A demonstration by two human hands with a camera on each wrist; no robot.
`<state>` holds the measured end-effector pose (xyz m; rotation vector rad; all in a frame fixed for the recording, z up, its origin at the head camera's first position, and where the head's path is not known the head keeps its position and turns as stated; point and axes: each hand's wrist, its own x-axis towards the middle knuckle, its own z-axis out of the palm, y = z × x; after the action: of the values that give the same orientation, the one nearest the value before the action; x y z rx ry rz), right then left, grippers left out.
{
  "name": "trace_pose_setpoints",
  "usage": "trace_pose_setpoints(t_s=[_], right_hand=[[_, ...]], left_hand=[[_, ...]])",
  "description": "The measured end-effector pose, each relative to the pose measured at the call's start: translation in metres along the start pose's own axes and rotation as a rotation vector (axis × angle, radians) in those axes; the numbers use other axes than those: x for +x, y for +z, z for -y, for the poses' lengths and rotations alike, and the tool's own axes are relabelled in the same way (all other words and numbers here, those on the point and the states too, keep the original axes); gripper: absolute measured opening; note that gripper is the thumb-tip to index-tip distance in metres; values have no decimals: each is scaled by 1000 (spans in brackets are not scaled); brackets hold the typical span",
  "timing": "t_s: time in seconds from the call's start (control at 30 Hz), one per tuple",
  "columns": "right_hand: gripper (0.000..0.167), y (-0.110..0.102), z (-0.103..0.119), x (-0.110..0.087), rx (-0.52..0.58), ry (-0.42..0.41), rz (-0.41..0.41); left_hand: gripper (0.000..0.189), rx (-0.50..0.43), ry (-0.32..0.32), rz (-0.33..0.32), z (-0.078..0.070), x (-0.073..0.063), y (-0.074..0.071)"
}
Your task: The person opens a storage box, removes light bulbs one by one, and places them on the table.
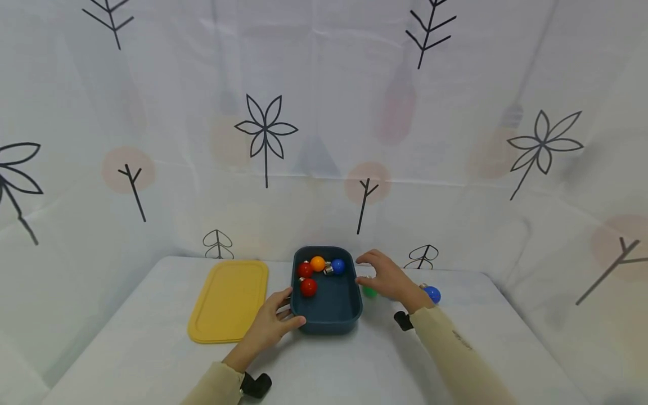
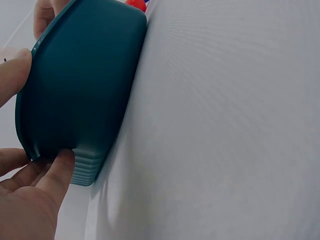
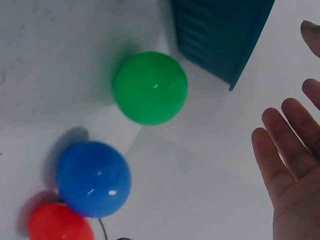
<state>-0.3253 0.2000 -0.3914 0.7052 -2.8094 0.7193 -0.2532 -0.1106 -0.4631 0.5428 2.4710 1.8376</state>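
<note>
- Bin (image 1: 329,329) of dark teal plastic, rectangular with rounded corners, sits mid-table, open side up; its floor shows across the near right part.
- Inside, toward the far and left walls, lie two glossy red round bulbs (image 1: 309,288), one orange round bulb (image 1: 318,264) and one blue round bulb with a silvery base (image 1: 338,266).
- The left hand (image 1: 270,323) holds the bin's near left corner, thumb at the near rim, fingers against the left wall.
- The right hand (image 1: 386,277) is spread wide and holds nothing, just beside the right rim; the right wrist view shows a gap.
- Below it, a round green bulb (image 1: 370,292) lies near the bin's right wall.
- Farther right rests another blue bulb (image 1: 433,295), with another red bulb (image 3: 60,225) close beside it.
- A flat yellow rectangular lid (image 1: 230,304) lies left; a strip of white tablecloth (image 1: 324,371) separates its edge from the bin.
</note>
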Motion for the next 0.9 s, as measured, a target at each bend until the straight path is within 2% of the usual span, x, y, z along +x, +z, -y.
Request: trace_pose_setpoints(t_s=[0.1, 0.3, 0.53, 0.9], right_hand=[[44, 2, 7, 5, -8, -2, 28], [43, 0, 30, 14, -24, -58, 60], [45, 3, 53, 27, 3, -59, 103], [50, 19, 75, 47, 67, -97, 187]], left_hand=[[87, -4, 3, -3, 0, 0, 0], [87, -3, 4, -6, 0, 0, -1], [90, -4, -10, 1, 2, 0, -1], [91, -8, -2, 6, 1, 0, -1]])
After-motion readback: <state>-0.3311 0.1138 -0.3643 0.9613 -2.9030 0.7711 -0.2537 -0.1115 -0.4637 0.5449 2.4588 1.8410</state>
